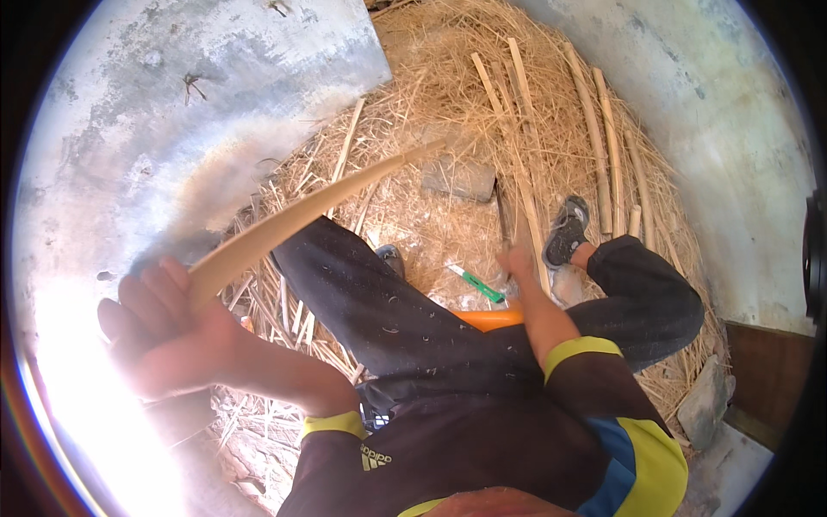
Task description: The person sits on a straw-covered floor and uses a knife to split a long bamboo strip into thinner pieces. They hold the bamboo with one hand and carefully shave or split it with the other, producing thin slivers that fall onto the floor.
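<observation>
My left hand (177,332) is raised at the left, its fingers wrapped round one end of a long, flat bamboo strip (284,222). The strip slants up and to the right over my knee, its far end above the straw. Low between my legs, my right hand (517,263) looks closed and a little blurred. A narrow, dark, blade-like tool (502,211) runs up from it; its handle is hidden in the fingers. Beside that hand, a green utility knife (478,284) lies on the ground. Just beyond is a grey-brown block (459,178).
Bamboo poles (594,142) and straw-like shavings (431,43) cover the ground ahead. Grey metal sheets (198,95) stand at the left and right. An orange seat edge (487,320) shows beneath me. A stone (705,403) sits at the lower right.
</observation>
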